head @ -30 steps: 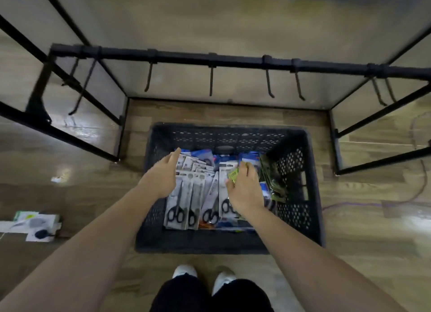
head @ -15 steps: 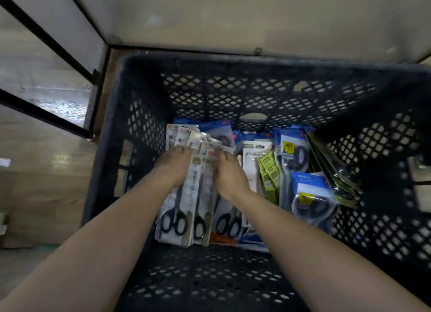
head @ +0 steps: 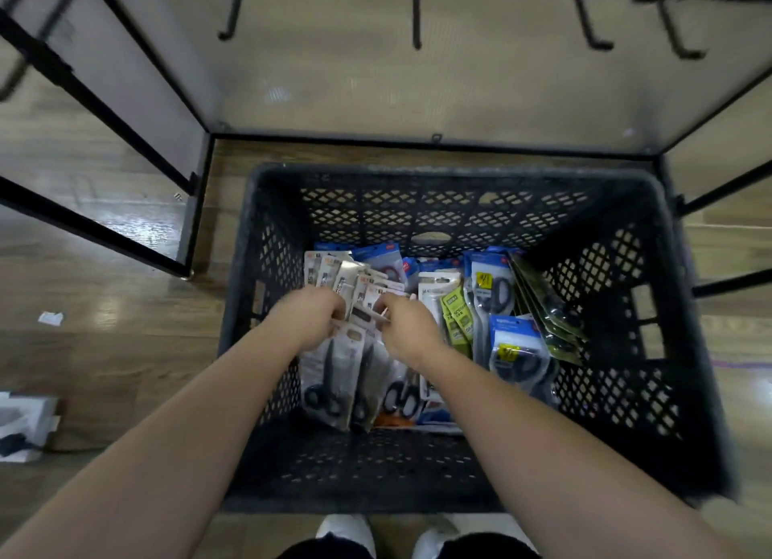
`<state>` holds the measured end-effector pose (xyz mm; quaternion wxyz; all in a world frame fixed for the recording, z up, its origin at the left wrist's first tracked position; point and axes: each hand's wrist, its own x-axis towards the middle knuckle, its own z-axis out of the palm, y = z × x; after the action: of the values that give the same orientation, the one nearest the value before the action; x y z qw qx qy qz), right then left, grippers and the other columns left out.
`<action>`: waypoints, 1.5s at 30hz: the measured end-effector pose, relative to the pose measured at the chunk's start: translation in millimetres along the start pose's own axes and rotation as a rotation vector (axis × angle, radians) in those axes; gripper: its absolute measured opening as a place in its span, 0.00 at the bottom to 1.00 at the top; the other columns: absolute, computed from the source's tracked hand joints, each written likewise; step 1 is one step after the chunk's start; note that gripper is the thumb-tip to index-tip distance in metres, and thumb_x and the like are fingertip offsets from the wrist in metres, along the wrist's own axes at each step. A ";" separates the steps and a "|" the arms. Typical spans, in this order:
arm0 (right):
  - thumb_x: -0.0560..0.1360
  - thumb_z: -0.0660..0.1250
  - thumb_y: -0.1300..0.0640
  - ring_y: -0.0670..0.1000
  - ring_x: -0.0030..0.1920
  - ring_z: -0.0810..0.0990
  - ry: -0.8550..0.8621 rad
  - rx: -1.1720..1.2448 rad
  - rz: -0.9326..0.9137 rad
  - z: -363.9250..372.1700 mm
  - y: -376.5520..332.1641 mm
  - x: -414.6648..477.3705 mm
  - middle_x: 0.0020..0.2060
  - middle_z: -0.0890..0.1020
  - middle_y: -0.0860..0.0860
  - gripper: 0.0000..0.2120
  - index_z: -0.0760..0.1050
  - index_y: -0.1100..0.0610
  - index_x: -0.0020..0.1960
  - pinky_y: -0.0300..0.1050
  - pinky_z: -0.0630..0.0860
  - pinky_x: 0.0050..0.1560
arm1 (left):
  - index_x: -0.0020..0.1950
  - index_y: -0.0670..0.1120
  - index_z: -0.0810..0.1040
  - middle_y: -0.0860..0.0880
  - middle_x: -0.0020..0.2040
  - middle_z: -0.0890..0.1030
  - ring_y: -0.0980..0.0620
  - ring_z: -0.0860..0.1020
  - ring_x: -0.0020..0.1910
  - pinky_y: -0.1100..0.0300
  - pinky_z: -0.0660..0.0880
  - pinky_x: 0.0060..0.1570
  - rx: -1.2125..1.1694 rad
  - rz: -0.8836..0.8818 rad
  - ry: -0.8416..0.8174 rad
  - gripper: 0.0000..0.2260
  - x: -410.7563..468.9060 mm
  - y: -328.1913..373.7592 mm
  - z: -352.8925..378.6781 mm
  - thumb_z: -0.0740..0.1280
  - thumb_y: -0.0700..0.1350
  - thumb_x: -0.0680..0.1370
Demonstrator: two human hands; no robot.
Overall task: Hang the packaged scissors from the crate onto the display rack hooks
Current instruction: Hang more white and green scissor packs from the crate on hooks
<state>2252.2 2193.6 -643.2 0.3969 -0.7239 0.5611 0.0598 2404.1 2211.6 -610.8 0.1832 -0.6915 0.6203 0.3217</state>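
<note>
Left hand (head: 311, 314) and right hand (head: 407, 326) both pinching grey scissors packs (head: 334, 358) inside black crate (head: 651, 308), left side.

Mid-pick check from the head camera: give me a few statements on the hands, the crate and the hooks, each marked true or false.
1. The left hand and the right hand both grip grey scissor packs inside the crate. True.
2. A pack already hangs on one of the hooks. False: every hook in view is bare.
3. Blue packs with yellow stickers lie to the right of the hands. True.
4. The crate stands on a table. False: it stands on the wooden floor, just ahead of the person's white shoes.
</note>
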 end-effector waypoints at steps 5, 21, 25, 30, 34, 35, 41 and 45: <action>0.77 0.62 0.58 0.59 0.48 0.78 0.091 0.043 0.010 -78.4 -36.8 -76.1 0.46 0.82 0.56 0.04 0.75 0.54 0.45 0.51 0.76 0.46 | 0.56 0.46 0.79 0.46 0.55 0.80 0.46 0.77 0.56 0.56 0.73 0.54 0.017 0.072 0.038 0.09 -77.4 39.9 -80.9 0.65 0.45 0.77; 0.79 0.58 0.58 0.56 0.45 0.77 0.685 0.182 -0.008 -475.9 -218.2 -352.5 0.45 0.79 0.53 0.06 0.73 0.57 0.51 0.46 0.70 0.40 | 0.53 0.49 0.81 0.47 0.53 0.81 0.46 0.78 0.51 0.61 0.67 0.40 0.175 0.362 0.340 0.09 -381.7 221.0 -483.4 0.63 0.41 0.76; 0.79 0.58 0.57 0.56 0.48 0.78 0.861 0.198 -0.024 -544.5 -244.2 -407.5 0.47 0.81 0.54 0.09 0.75 0.58 0.53 0.45 0.70 0.40 | 0.49 0.47 0.82 0.44 0.52 0.82 0.45 0.79 0.51 0.60 0.69 0.40 0.277 0.463 0.498 0.08 -436.4 253.9 -548.7 0.64 0.41 0.76; 0.77 0.60 0.61 0.53 0.44 0.77 1.134 0.113 -0.070 -605.5 -247.7 -452.0 0.43 0.79 0.50 0.07 0.77 0.54 0.47 0.50 0.75 0.43 | 0.53 0.48 0.80 0.45 0.53 0.80 0.44 0.77 0.52 0.55 0.72 0.43 0.329 0.528 0.700 0.09 -485.7 282.4 -605.6 0.60 0.46 0.80; 0.77 0.57 0.61 0.52 0.44 0.77 1.138 0.039 -0.008 -645.6 -235.9 -472.9 0.43 0.77 0.47 0.10 0.76 0.52 0.47 0.45 0.72 0.39 | 0.56 0.50 0.80 0.49 0.56 0.81 0.46 0.77 0.53 0.55 0.74 0.49 0.217 0.568 0.806 0.10 -516.6 304.4 -651.1 0.61 0.48 0.79; 0.77 0.57 0.61 0.51 0.44 0.77 1.091 0.020 -0.026 -653.9 -233.5 -475.6 0.43 0.77 0.47 0.10 0.76 0.52 0.47 0.45 0.71 0.40 | 0.56 0.50 0.81 0.50 0.56 0.81 0.47 0.77 0.53 0.55 0.74 0.49 0.195 0.578 0.856 0.10 -525.7 310.8 -662.2 0.62 0.48 0.79; 0.76 0.58 0.62 0.54 0.45 0.78 0.895 -0.048 -0.084 -701.5 -229.2 -481.4 0.43 0.81 0.49 0.09 0.76 0.53 0.47 0.46 0.74 0.42 | 0.58 0.53 0.77 0.53 0.55 0.81 0.51 0.77 0.54 0.56 0.71 0.49 0.071 0.605 1.125 0.09 -570.1 346.5 -716.4 0.62 0.51 0.79; 0.77 0.59 0.61 0.52 0.43 0.78 0.820 -0.066 -0.072 -728.5 -220.3 -477.3 0.42 0.80 0.50 0.08 0.74 0.52 0.45 0.44 0.73 0.40 | 0.57 0.53 0.79 0.53 0.53 0.82 0.50 0.78 0.53 0.53 0.73 0.54 0.097 0.627 1.288 0.11 -579.8 366.7 -730.1 0.61 0.51 0.80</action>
<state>2006.9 2103.3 216.3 0.1188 -0.7195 0.6446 -0.2294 2191.7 2104.4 362.4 -0.2896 -0.5244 0.7882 -0.1408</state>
